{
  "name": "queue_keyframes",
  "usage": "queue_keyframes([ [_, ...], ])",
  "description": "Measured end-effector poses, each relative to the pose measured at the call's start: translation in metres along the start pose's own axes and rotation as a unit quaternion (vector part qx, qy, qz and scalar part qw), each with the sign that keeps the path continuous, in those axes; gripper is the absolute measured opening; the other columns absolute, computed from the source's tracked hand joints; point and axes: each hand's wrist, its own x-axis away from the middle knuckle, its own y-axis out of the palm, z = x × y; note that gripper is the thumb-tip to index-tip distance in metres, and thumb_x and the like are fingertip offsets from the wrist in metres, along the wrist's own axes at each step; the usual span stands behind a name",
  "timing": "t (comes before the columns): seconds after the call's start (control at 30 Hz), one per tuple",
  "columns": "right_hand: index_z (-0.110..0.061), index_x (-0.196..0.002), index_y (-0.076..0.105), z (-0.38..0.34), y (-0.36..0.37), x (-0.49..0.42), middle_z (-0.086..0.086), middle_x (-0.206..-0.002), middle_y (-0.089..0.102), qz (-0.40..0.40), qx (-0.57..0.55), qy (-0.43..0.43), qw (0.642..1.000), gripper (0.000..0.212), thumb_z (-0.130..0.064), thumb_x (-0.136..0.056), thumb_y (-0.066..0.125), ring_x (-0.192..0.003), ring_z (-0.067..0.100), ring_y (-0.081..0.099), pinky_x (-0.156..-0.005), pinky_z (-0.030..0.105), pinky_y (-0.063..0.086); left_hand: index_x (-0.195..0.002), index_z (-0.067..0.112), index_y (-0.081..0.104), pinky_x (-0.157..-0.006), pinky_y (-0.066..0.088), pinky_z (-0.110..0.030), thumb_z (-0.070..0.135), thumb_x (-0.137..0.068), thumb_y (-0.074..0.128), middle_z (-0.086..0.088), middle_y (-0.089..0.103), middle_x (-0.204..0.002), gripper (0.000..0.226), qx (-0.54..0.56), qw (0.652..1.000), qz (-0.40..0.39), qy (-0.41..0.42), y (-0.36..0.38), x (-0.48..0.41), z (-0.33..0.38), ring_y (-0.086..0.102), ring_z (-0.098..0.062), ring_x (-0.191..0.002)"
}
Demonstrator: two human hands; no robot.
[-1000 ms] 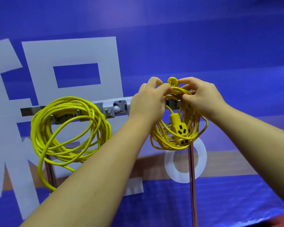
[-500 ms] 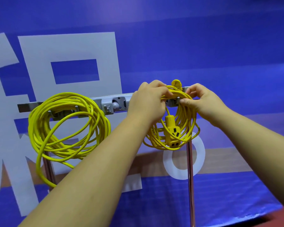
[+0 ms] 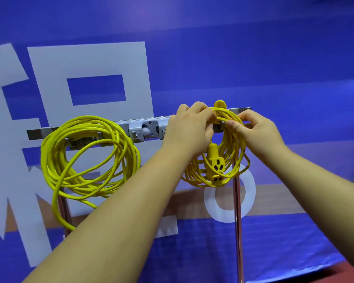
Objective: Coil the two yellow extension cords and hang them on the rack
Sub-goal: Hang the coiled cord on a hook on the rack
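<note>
Glossy yellow loops of the left cord (image 3: 86, 156) hang from hooks on the grey metal rack (image 3: 147, 129). The right cord (image 3: 232, 144), a tighter coil with a blocky socket (image 3: 216, 166), hangs at the rail's right end. The left hand (image 3: 190, 129) grips its top strands and the right hand (image 3: 258, 131) pinches them, both arms outstretched.

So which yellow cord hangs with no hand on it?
The bigger left coil, hanging free on the rack. The left hand and right hand both grip the smaller right coil.
</note>
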Motion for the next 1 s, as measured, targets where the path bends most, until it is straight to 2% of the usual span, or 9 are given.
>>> queue_keyframes([
  [0.1,-0.029,-0.106,0.067,-0.003,0.001,-0.010,-0.009,-0.091,0.067,0.017,-0.050,0.025,0.998,0.025,-0.052,-0.097,0.072,-0.081,0.010,0.064,-0.066,0.027,0.050,-0.118,0.033,0.064,-0.078,0.048,-0.038,0.039,-0.105,0.050,0.010,0.058,-0.125,0.020,0.002,1.000,-0.001,-0.015,0.000,-0.009,0.001,0.049,-0.022,-0.104],
  [0.17,-0.028,-0.107,0.065,-0.003,0.005,-0.014,-0.007,-0.084,0.065,0.007,-0.102,0.047,0.994,0.022,-0.047,-0.098,0.073,-0.074,0.009,0.063,-0.064,0.022,0.050,-0.120,0.032,0.062,-0.078,0.047,-0.037,0.031,-0.106,0.051,0.006,0.057,-0.127,0.018,-0.005,1.000,-0.014,-0.016,0.001,-0.014,0.000,0.049,-0.024,-0.105],
  [0.23,-0.027,-0.108,0.068,-0.002,0.010,-0.017,-0.003,-0.087,0.071,0.008,-0.147,0.072,0.986,0.022,-0.044,-0.096,0.076,-0.079,0.013,0.069,-0.068,0.027,0.054,-0.123,0.033,0.059,-0.079,0.048,-0.039,0.027,-0.105,0.051,0.003,0.057,-0.127,0.020,-0.007,0.999,-0.027,-0.018,0.001,-0.017,-0.001,0.049,-0.027,-0.105],
  [0.37,-0.021,-0.105,0.075,-0.003,0.015,-0.022,0.001,-0.090,0.077,0.018,-0.209,0.119,0.971,0.018,-0.033,-0.094,0.081,-0.086,0.018,0.077,-0.069,0.030,0.059,-0.128,0.037,0.056,-0.084,0.053,-0.045,0.032,-0.106,0.049,0.003,0.062,-0.122,0.024,0.056,0.997,-0.024,-0.053,0.000,-0.021,-0.007,0.053,-0.028,-0.107],
  [0.5,-0.023,-0.098,0.079,-0.001,0.013,-0.027,-0.002,-0.089,0.077,0.033,-0.186,0.112,0.976,0.013,-0.034,-0.091,0.083,-0.083,0.013,0.075,-0.068,0.026,0.057,-0.121,0.042,0.065,-0.089,0.058,-0.044,0.027,-0.104,0.049,0.008,0.068,-0.121,0.028,0.116,0.988,-0.036,-0.094,-0.003,-0.029,-0.013,0.060,-0.023,-0.110],
  [0.63,-0.024,-0.096,0.081,-0.002,0.012,-0.033,-0.002,-0.093,0.079,0.033,-0.169,0.120,0.978,0.013,-0.036,-0.091,0.082,-0.087,0.015,0.073,-0.075,0.034,0.061,-0.118,0.037,0.071,-0.086,0.060,-0.038,0.019,-0.101,0.051,0.004,0.072,-0.118,0.032,0.108,0.986,-0.031,-0.123,-0.008,-0.040,-0.012,0.065,-0.022,-0.105],
  [0.73,-0.022,-0.102,0.080,-0.008,0.015,-0.038,-0.003,-0.094,0.077,0.030,-0.142,0.108,0.984,0.017,-0.037,-0.095,0.079,-0.086,0.011,0.072,-0.070,0.026,0.056,-0.117,0.031,0.070,-0.075,0.057,-0.035,0.011,-0.101,0.051,-0.003,0.070,-0.111,0.032,0.071,0.988,-0.011,-0.136,-0.006,-0.041,-0.016,0.063,-0.025,-0.094],
  [0.8,-0.021,-0.105,0.078,-0.011,0.018,-0.042,-0.004,-0.094,0.076,0.027,-0.126,0.104,0.986,0.019,-0.038,-0.096,0.078,-0.086,0.010,0.071,-0.068,0.023,0.054,-0.114,0.029,0.071,-0.075,0.056,-0.034,0.008,-0.100,0.054,-0.003,0.071,-0.111,0.031,0.077,0.983,-0.010,-0.167,-0.004,-0.044,-0.024,0.065,-0.024,-0.097],
  [1.0,-0.022,-0.102,0.077,-0.013,0.018,-0.048,0.000,-0.094,0.076,0.011,-0.085,0.117,0.989,0.024,-0.045,-0.096,0.076,-0.083,0.015,0.070,-0.065,0.028,0.056,-0.119,0.023,0.077,-0.089,0.061,-0.038,0.024,-0.100,0.065,-0.003,0.072,-0.116,0.023,0.036,0.966,-0.147,-0.211,-0.018,-0.060,-0.031,0.068,-0.025,-0.107],
])
